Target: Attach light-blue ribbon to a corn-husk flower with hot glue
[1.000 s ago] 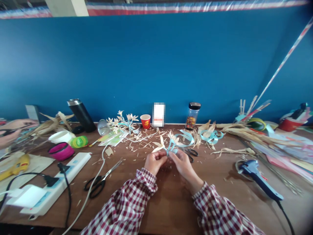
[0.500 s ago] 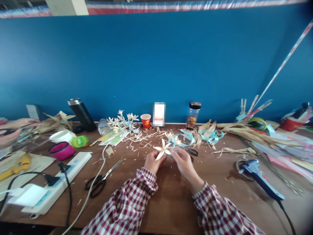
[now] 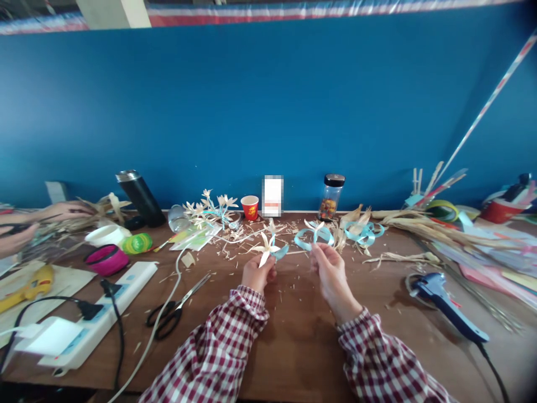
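Observation:
A pale, star-shaped husk flower (image 3: 265, 247) is pinched upright in my left hand (image 3: 257, 275), whose fingers are closed below its petals. A short blue ribbon end (image 3: 280, 253) stands out to the right of the flower. My right hand (image 3: 331, 275) is apart from it, thumb and forefinger closed at a light blue ribbon (image 3: 302, 245) that loops above the fingertips. A whitish piece shows at the top of that loop; whether it is attached, I cannot tell. Scissors (image 3: 170, 316) with black handles lie left of my left hand.
Husk scraps and a bunch of finished flowers (image 3: 213, 207) lie at the back, near a red paper cup (image 3: 250, 208) and a lidded jar (image 3: 331, 198). A blue glue gun (image 3: 448, 308) is at right, a power strip (image 3: 126, 285) at left. Another person's hands (image 3: 62, 211) work far left.
My hands have moved apart; the right one has gone right, to the blue ribbon. The flower in my left hand has shifted slightly left, and a blue ribbon end now shows beside it.

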`<state>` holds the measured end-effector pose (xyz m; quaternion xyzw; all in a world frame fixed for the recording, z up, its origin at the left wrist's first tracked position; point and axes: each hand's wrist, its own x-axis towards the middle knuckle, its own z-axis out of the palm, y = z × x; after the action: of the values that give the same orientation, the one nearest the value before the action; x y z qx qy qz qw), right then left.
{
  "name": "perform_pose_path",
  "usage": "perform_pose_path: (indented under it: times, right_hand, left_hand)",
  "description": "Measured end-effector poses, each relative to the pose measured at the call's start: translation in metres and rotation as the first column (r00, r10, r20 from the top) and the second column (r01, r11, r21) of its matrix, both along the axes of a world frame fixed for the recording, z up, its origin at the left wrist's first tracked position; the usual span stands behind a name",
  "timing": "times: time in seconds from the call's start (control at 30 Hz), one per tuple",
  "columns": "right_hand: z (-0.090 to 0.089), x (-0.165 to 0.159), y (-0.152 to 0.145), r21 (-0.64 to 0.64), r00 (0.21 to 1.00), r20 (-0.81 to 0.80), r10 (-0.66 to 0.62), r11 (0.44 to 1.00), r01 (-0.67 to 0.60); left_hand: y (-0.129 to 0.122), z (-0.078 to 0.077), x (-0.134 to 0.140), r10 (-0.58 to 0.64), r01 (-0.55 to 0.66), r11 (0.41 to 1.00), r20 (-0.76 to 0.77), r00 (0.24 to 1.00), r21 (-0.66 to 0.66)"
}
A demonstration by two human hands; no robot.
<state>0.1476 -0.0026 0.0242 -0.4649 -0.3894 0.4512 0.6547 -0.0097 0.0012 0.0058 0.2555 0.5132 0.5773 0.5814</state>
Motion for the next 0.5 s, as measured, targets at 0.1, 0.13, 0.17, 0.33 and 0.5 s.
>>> perform_pose_path:
  times: [0.1,0.13,0.17,0.33,0.5]
  right_hand:
    - [-0.003,0.002,0.001,-0.053,0.977,0.214,0.024,0.999,-0.013]
    - [-0.004,0.002,0.001,-0.052,0.957,0.287,0.037,0.998,-0.023]
    - [-0.006,0.001,0.000,-0.047,0.937,0.345,0.049,0.998,-0.035]
    - [-0.014,-0.009,-0.003,-0.079,0.928,0.308,0.209,0.978,-0.194]
    - [-0.015,-0.013,-0.003,-0.081,0.960,0.118,0.254,0.966,-0.245]
  left_hand:
    - [0.000,0.007,-0.003,0.001,0.000,1.000,0.054,0.999,-0.017]
    - [0.000,0.010,-0.003,-0.002,0.004,1.000,0.082,0.997,-0.023]
    - [-0.001,0.012,-0.004,-0.005,0.008,1.000,0.112,0.994,-0.027]
    - [-0.004,0.015,-0.002,-0.091,0.090,0.996,0.160,0.983,0.011]
    - [-0.009,0.009,0.002,-0.295,0.294,0.955,0.155,0.943,0.032]
